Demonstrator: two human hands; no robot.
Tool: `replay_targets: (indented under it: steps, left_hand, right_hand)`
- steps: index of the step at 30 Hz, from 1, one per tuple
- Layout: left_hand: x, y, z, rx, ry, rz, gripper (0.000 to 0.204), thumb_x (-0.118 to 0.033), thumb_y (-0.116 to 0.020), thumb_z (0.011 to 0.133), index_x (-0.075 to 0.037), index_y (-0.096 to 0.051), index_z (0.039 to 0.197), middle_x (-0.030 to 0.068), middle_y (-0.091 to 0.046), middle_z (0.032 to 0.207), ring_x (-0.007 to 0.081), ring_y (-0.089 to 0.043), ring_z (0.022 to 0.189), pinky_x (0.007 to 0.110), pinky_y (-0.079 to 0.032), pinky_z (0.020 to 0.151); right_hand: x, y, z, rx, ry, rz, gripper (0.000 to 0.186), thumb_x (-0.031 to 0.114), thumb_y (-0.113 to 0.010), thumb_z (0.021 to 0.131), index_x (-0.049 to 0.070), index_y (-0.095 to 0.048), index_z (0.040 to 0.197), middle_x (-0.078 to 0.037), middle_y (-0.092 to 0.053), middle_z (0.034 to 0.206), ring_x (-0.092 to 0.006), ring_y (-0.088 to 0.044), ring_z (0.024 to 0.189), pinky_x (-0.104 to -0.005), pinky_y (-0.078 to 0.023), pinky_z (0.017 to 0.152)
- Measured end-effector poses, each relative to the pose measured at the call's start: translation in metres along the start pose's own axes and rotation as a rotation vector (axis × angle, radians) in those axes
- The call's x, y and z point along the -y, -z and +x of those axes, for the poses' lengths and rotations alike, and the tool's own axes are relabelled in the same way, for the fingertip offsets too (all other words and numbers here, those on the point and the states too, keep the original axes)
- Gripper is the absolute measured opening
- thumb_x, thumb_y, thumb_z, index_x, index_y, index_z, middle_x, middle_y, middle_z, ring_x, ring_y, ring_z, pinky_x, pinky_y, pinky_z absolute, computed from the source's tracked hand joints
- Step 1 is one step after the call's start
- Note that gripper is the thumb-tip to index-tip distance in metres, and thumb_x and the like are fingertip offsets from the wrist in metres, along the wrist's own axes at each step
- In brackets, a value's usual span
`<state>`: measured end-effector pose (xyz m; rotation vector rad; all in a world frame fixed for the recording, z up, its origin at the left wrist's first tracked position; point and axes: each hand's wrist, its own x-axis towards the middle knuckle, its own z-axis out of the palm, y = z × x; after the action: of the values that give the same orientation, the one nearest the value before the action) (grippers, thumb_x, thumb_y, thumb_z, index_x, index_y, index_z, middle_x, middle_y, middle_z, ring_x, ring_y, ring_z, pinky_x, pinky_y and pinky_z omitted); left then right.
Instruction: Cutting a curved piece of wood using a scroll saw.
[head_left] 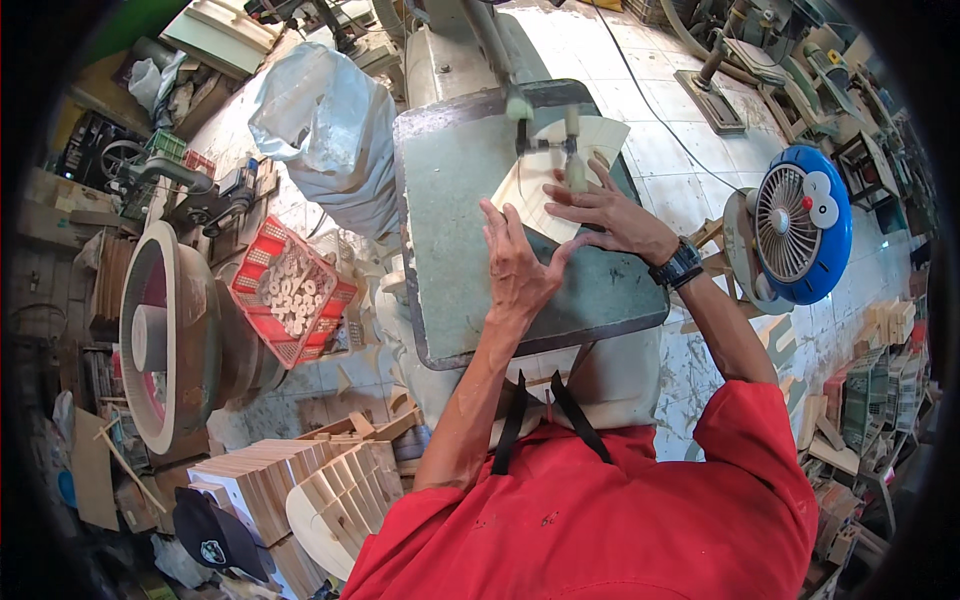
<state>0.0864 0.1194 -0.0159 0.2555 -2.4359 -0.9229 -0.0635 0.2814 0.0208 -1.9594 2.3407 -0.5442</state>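
Observation:
A pale wooden board (530, 186) with lines drawn on it lies on the dark-edged grey machine table (450, 280), under the machine's arm and guide (572, 150). My right hand (618, 222) rests on the board's right side, its fingers spread and reaching close to the guide. My left hand (518, 262) is at the board's near left edge, fingers stretched out and thumb pointing toward the right hand. Neither hand wraps around anything. The blade itself is too small or hidden to make out. A black watch (680, 262) is on my right wrist.
A blue fan (838, 225) stands at the right. To the left are a red crate (258, 265) of small wooden pieces, a large wheel-shaped machine (150, 340) and a pale bulging sack (335, 150). Stacked wooden pieces (265, 460) and a black cap (215, 530) lie at the lower left.

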Motion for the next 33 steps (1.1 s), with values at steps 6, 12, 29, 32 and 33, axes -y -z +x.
replay_targets:
  steps: [6, 12, 29, 32, 33]
  left_hand:
    - [0.001, 0.000, 0.003, 0.003, 0.000, 0.006, 0.107, -0.051, -0.079, 0.081, 0.022, -0.029, 0.140, 0.0542, -0.020, 0.146, 0.0635, -0.026, 0.140, 0.066, -0.034, 0.111]
    - [0.001, 0.000, 0.005, -0.005, 0.012, 0.000, 0.106, -0.052, -0.081, 0.080, 0.018, -0.031, 0.141, 0.0533, -0.019, 0.147, 0.0629, -0.032, 0.137, 0.064, -0.033, 0.112]
    - [0.005, 0.008, 0.010, 0.043, 0.013, -0.062, 0.106, -0.050, -0.082, 0.078, 0.021, -0.033, 0.140, 0.0520, -0.021, 0.147, 0.0621, -0.032, 0.138, 0.064, -0.036, 0.111]
    - [0.006, 0.008, 0.010, 0.050, 0.032, -0.082, 0.106, -0.051, -0.082, 0.078, 0.021, -0.034, 0.139, 0.0521, -0.021, 0.147, 0.0621, -0.033, 0.137, 0.064, -0.035, 0.111]
    - [0.006, 0.008, 0.010, 0.042, 0.026, -0.067, 0.106, -0.052, -0.082, 0.078, 0.020, -0.034, 0.140, 0.0521, -0.021, 0.147, 0.0620, -0.034, 0.137, 0.064, -0.035, 0.111]
  right_hand:
    - [0.004, 0.003, 0.003, -0.013, -0.027, 0.032, 0.067, 0.052, -0.054, 0.089, 0.025, -0.049, 0.149, -0.003, -0.043, 0.158, -0.0265, -0.028, 0.152, -0.0643, -0.003, 0.123]
    - [-0.001, 0.000, 0.003, 0.007, -0.027, 0.009, 0.067, 0.053, -0.052, 0.091, 0.024, -0.048, 0.151, -0.003, -0.040, 0.160, -0.0256, -0.025, 0.153, -0.0619, -0.001, 0.124]
    - [0.006, -0.006, 0.003, -0.065, -0.047, -0.018, 0.065, 0.047, -0.057, 0.089, 0.027, -0.047, 0.151, 0.001, -0.041, 0.159, -0.0247, -0.029, 0.151, -0.0619, -0.006, 0.125]
    - [0.007, -0.007, 0.003, -0.063, -0.050, -0.056, 0.066, 0.046, -0.058, 0.089, 0.027, -0.047, 0.151, 0.001, -0.040, 0.160, -0.0247, -0.029, 0.151, -0.0612, -0.007, 0.125]
    - [0.007, -0.006, 0.003, -0.056, -0.054, -0.045, 0.066, 0.046, -0.058, 0.089, 0.026, -0.047, 0.151, 0.001, -0.040, 0.160, -0.0243, -0.029, 0.151, -0.0608, -0.007, 0.125]
